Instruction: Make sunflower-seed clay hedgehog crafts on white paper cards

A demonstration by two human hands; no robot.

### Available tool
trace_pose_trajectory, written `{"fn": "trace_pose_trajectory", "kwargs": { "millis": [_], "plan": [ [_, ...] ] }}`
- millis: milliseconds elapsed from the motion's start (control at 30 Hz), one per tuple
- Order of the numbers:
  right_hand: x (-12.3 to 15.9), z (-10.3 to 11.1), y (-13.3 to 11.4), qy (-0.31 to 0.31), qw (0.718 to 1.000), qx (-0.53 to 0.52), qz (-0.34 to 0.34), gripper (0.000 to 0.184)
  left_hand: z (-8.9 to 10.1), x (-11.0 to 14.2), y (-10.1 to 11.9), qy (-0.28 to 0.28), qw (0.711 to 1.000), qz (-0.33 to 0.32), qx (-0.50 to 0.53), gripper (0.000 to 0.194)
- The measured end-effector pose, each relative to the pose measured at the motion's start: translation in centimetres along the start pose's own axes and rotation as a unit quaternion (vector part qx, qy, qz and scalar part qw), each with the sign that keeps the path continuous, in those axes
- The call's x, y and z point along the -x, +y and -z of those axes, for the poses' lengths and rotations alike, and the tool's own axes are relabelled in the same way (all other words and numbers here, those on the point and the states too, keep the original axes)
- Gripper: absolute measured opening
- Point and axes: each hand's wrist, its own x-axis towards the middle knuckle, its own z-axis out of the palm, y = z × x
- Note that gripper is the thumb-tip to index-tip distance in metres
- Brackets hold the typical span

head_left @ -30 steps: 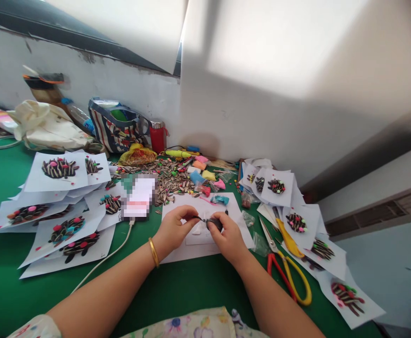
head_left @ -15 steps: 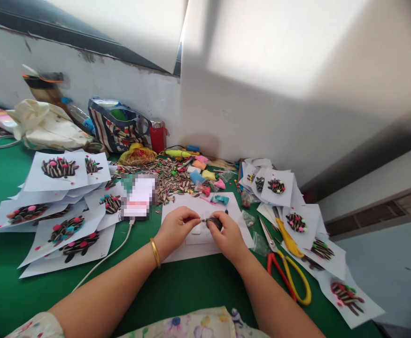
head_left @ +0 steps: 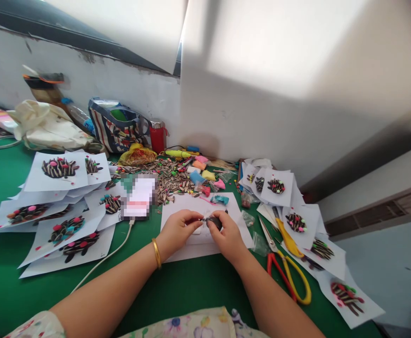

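Above a white sheet of paper (head_left: 177,203), both hands meet over a dark lump that looks like black modelling clay (head_left: 215,223). My right hand (head_left: 228,237) has its thumb and fingers closed round this lump. At the lump's left edge, my left hand (head_left: 177,230) pinches thumb and forefinger together on a tiny dark bit, apparently of the same clay. Whether that bit is still joined to the lump I cannot tell. Beyond the hands lie a teal clay packet (head_left: 220,200) and several coloured clay lumps, among them a yellow one (head_left: 208,175).
Sunflower seeds (head_left: 172,176) spread behind the paper. A phone (head_left: 138,202) with a white cable (head_left: 120,245) lies left. Seed-decorated cards are stacked left (head_left: 50,197) and right (head_left: 358,293). Scissors (head_left: 285,277) and a yellow cutter (head_left: 290,239) lie at right. A red flask (head_left: 158,136) stands behind.
My left hand has shifted very slightly to the right, closer to the black clay in my right hand. Everything else stays in place.
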Motion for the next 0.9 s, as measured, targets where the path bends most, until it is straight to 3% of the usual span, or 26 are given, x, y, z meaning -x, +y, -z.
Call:
{"fn": "trace_pose_trajectory", "kwargs": {
  "millis": [133, 267, 367, 500, 600, 733, 900],
  "plan": [
    [-0.1, 0.3, 0.3, 0.002, 1.000, 0.025, -0.009, 0.014, 0.4, -0.2, 0.3, -0.001, 0.998, -0.026, -0.058, 0.011],
    [-1.1, 2.5, 1.9, 0.079, 0.988, 0.122, -0.050, 0.022, 0.8, -0.5, 0.5, 0.018, 0.999, 0.021, 0.027, 0.016],
    [-1.9, 4.4, 3.6, 0.118, 0.961, 0.245, -0.058, 0.028, 0.8, -0.6, 0.6, 0.029, 0.990, 0.069, 0.121, 0.021],
    [-2.5, 5.6, 4.8, 0.063, 0.908, 0.382, -0.163, 0.034, 0.6, -0.5, 0.6, 0.030, 0.970, 0.108, 0.213, 0.027],
    [-2.5, 5.6, 4.7, 0.048, 0.883, 0.423, -0.195, 0.043, 0.5, -0.5, 0.6, 0.018, 0.958, 0.125, 0.258, 0.029],
    [-2.6, 5.6, 4.7, 0.062, 0.881, 0.433, -0.182, 0.050, 0.5, -0.5, 0.8, 0.017, 0.952, 0.132, 0.276, 0.031],
    [-2.9, 5.8, 6.0, 0.040, 0.897, 0.403, -0.174, 0.044, 0.6, -0.5, 1.1, 0.009, 0.949, 0.163, 0.271, 0.033]
  ]
}}
